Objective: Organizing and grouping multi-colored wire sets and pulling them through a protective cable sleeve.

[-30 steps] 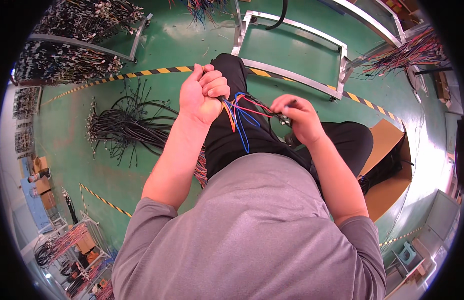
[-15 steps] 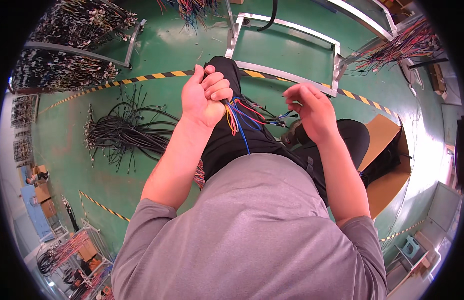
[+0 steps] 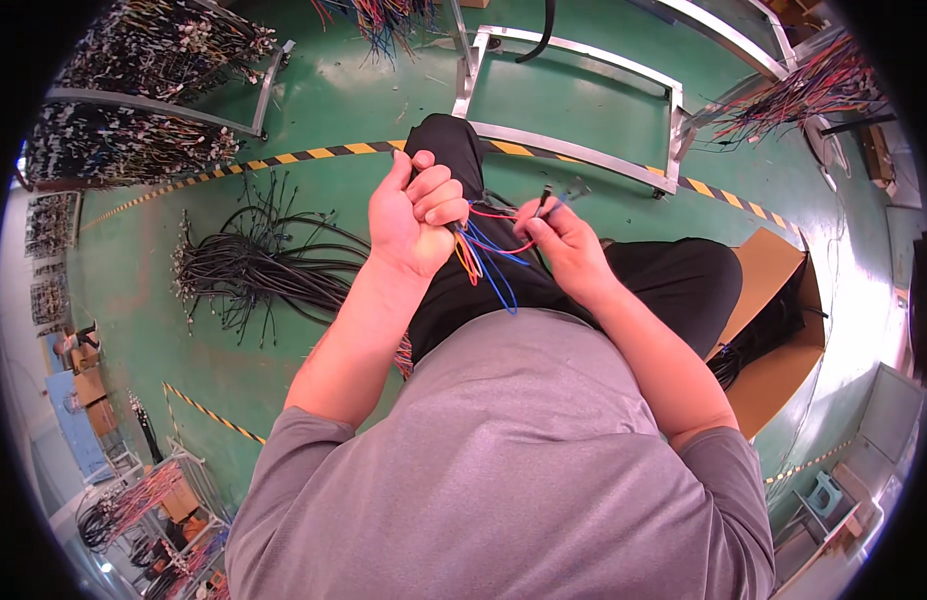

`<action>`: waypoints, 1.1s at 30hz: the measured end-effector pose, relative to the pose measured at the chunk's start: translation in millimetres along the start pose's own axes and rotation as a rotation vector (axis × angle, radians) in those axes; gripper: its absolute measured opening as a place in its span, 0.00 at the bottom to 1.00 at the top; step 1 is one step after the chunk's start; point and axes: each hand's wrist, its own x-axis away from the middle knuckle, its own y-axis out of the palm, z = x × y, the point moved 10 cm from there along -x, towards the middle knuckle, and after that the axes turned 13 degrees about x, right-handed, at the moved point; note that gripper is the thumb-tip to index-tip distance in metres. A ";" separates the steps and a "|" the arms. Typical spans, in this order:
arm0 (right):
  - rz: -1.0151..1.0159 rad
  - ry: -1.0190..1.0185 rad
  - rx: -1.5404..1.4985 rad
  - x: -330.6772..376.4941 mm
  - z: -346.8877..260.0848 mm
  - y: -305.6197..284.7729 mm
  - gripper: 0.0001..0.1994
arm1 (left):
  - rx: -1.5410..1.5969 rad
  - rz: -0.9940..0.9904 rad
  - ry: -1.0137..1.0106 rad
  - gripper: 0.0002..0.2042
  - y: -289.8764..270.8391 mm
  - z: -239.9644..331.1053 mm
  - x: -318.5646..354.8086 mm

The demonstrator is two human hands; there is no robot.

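— What's around me, biggest first?

— The green floor fills the view. A metal frame lies on it at twelve o'clock, a heap of black cables spreads at nine o'clock, and an open cardboard box sits at three o'clock beside my knee.

— And my left grip?

— My left hand is curled tight into a fist around a bunch of coloured wires, red, blue and orange, which spill out of it toward five o'clock over my black trousers.

— The right one?

— My right hand is just beside the left, at its three o'clock. Thumb and forefinger are pressed together, pinching the ends of a few thin wires from that same bunch, with small dark tips sticking up past the fingers. The red strands loop between the two hands.
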 end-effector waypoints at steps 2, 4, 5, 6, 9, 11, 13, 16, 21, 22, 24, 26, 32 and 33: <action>-0.132 -0.324 0.410 -5.6 -36.5 17.7 0.07 | 0.022 -0.015 -0.005 0.16 0.8 -0.5 0.4; -0.240 -0.225 0.658 -7.2 -41.2 22.0 0.09 | 0.017 -0.001 0.013 0.17 0.8 4.4 -0.5; -0.470 -0.019 0.693 -6.7 -25.9 33.1 0.11 | 0.012 0.011 0.022 0.17 -0.3 6.2 -1.7; -0.698 0.190 0.720 3.1 -5.0 41.8 0.13 | 0.014 0.012 0.025 0.17 -1.3 5.5 -2.4; -0.788 0.165 0.779 -1.4 -7.8 44.5 0.17 | 0.026 0.015 0.000 0.18 -6.1 2.7 -5.7; -0.881 0.239 0.747 4.6 0.5 45.2 0.18 | 0.045 0.017 0.023 0.18 -2.5 14.2 -9.7; -0.866 0.155 0.410 6.2 -0.5 47.3 0.20 | 0.079 -0.001 0.042 0.17 1.8 27.6 -11.5; -0.787 0.346 0.030 14.7 7.7 41.0 0.20 | 0.143 0.008 0.066 0.17 3.8 41.4 -13.8; -0.596 0.457 -0.558 21.1 12.9 58.2 0.15 | 0.192 -0.014 0.069 0.17 10.6 43.4 -17.2; -0.473 0.500 -0.585 18.2 14.7 53.1 0.12 | 0.170 -0.008 0.074 0.17 10.5 43.4 -16.7; -0.353 0.544 -0.609 16.4 14.1 47.8 0.09 | 0.149 -0.001 0.081 0.17 9.4 43.5 -15.5; -0.242 0.588 -0.362 17.1 21.3 34.0 0.07 | 0.138 -0.052 0.075 0.19 14.1 41.0 -14.6; -0.196 0.353 -0.092 11.8 -0.5 22.1 0.12 | 0.187 0.003 0.094 0.18 8.5 51.2 -16.5; -0.197 0.352 -0.090 12.5 9.1 21.5 0.12 | 0.188 0.001 0.095 0.18 9.3 54.0 -16.7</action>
